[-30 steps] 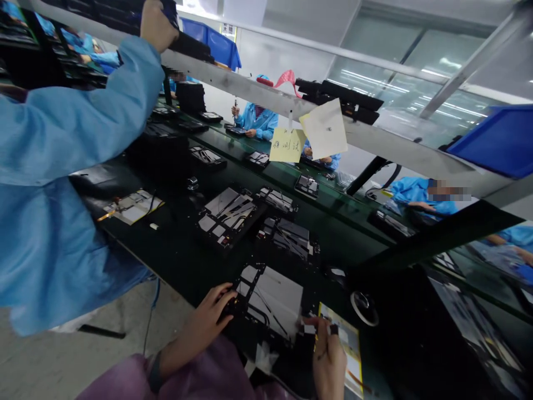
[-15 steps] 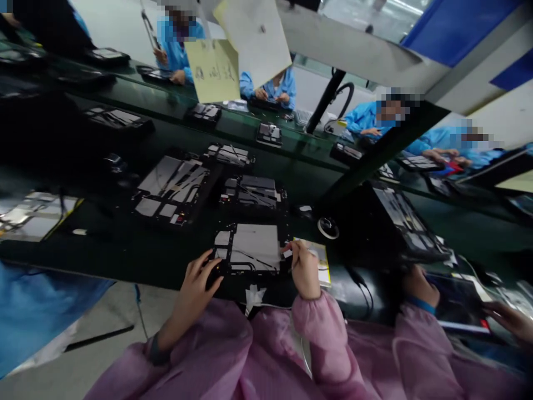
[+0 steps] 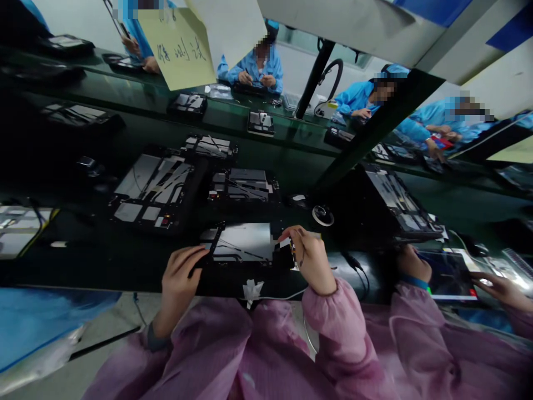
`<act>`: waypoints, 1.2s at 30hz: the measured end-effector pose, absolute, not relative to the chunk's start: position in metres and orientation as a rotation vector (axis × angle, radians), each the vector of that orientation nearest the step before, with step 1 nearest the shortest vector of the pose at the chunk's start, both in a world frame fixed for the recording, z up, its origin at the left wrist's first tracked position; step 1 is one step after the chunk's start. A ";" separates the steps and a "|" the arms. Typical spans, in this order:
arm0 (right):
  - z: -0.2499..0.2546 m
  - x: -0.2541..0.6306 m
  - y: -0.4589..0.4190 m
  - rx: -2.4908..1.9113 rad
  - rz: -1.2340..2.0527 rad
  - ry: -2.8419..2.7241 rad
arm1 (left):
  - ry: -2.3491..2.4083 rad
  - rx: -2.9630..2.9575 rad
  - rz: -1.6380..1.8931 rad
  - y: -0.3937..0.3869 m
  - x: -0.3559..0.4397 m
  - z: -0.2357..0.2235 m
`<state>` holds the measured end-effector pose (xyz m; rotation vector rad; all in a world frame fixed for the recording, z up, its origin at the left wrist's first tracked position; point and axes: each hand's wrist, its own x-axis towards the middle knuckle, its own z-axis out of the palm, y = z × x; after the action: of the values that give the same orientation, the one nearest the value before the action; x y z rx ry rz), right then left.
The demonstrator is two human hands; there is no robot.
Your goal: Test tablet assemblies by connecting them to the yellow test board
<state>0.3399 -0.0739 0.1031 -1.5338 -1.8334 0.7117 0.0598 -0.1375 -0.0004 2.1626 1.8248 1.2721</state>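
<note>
At the left hand (image 3: 180, 273), a casing (image 3: 245, 263) holds silver panels (image 3: 249, 239)

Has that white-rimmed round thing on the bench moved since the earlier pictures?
No, it seems not: the view has swung, but the white-rimmed round thing still lies just nearer than the foot of the slanted dark post.

A handwritten yellow note (image 3: 179, 53) overlaps a white sheet (image 3: 233, 28) as I look across the dark green table (image 3: 125, 266) toward a worker in blue (image 3: 272, 69), beside a black post (image 3: 315, 80).
</note>
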 end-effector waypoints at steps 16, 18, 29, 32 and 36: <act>0.073 0.387 -0.073 -0.989 1.331 -1.527 | 1.129 2.489 1.302 -0.122 0.022 0.115; 0.070 0.387 -0.070 -0.850 1.514 -1.542 | 1.067 2.438 1.295 -0.122 0.023 0.115; 0.047 0.367 -0.103 -0.559 2.042 -0.869 | 1.307 1.821 1.166 -0.116 0.039 0.085; 0.052 0.363 -0.111 -0.590 2.179 -0.883 | 1.215 1.929 1.169 -0.115 0.038 0.087; 0.048 0.365 -0.121 -0.481 2.433 -0.866 | 1.001 2.179 1.081 -0.118 0.036 0.106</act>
<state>0.3653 -0.1205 0.0478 -0.4809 -0.8665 2.4332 0.0364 -0.1185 0.1062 2.1787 1.0009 1.0814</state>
